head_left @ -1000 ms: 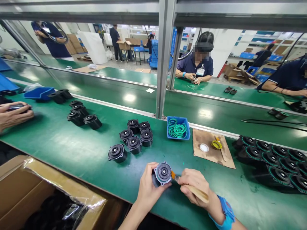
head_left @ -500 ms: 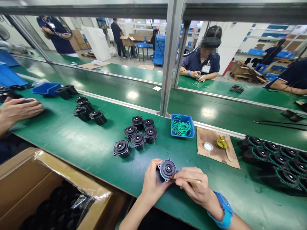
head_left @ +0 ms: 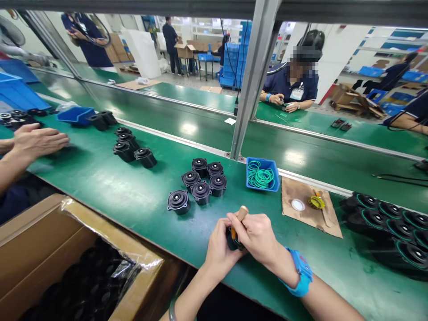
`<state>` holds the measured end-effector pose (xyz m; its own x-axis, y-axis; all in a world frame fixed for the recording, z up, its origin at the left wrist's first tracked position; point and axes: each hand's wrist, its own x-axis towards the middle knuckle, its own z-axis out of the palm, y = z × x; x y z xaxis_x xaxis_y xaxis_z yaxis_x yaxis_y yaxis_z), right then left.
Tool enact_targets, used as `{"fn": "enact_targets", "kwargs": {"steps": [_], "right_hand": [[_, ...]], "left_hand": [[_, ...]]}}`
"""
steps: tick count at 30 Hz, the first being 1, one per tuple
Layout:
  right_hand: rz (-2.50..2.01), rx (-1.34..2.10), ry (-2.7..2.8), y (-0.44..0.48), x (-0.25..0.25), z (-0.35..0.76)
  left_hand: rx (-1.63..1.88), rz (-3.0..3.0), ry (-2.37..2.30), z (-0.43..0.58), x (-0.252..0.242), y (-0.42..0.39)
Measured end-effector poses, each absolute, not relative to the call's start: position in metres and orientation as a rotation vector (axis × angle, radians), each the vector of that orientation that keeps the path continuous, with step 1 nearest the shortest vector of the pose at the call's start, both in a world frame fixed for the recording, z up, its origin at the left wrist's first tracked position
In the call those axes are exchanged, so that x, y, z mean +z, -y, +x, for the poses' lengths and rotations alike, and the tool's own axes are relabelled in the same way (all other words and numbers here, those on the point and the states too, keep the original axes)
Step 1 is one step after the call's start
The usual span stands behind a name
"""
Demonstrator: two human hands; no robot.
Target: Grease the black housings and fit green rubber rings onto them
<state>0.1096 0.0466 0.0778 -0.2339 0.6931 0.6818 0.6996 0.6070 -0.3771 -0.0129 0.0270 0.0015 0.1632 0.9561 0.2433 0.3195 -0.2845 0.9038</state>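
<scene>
My left hand (head_left: 218, 249) is wrapped round a black round motor housing (head_left: 230, 240) above the green bench; most of the housing is hidden by my fingers. In my right hand (head_left: 259, 232) is a small brush (head_left: 243, 212) with a wooden handle, its handle upright and its lower end at the housing's top face. The tip is covered by my fingers. Just beyond my hands stand several similar black housings (head_left: 201, 189). A blue bin (head_left: 277, 185) of green rubber rings (head_left: 261, 177) lies further back, beside stained cardboard (head_left: 290, 187) bearing a yellow pot (head_left: 316, 202).
Housings with green rings (head_left: 401, 227) stand in rows at the right. An open carton (head_left: 30, 232) of black parts is at the lower left. A co-worker's hands (head_left: 40, 140) are at the far left. A metal post (head_left: 245, 89) rises behind the bench.
My right hand has turned the brush from nearly flat to upright and moved over the housing, covering much of it. The co-worker's hands at the left have come together. The view has shifted slightly.
</scene>
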Motion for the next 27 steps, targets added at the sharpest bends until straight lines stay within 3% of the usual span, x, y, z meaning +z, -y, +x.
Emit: {"fn": "enact_targets", "kwargs": {"steps": [4, 11, 14, 27], "right_hand": [[-1.237, 0.064, 1.918, -0.053, 0.086, 0.121], [-1.218, 0.797, 1.711, -0.058, 0.106, 0.146], [-1.177, 0.955, 1.681, -0.057, 0.103, 0.145], [-1.28, 0.629, 1.786, -0.051, 0.097, 0.148]], "left_hand": [[1.105, 1.724, -1.285, -0.012, -0.001, -0.027], [1.261, 1.869, -1.215, -0.012, -0.004, -0.025], [1.309, 1.912, -1.194, -0.012, -0.003, -0.023], [1.339, 2.043, -1.148, -0.013, -0.001, -0.021]]}}
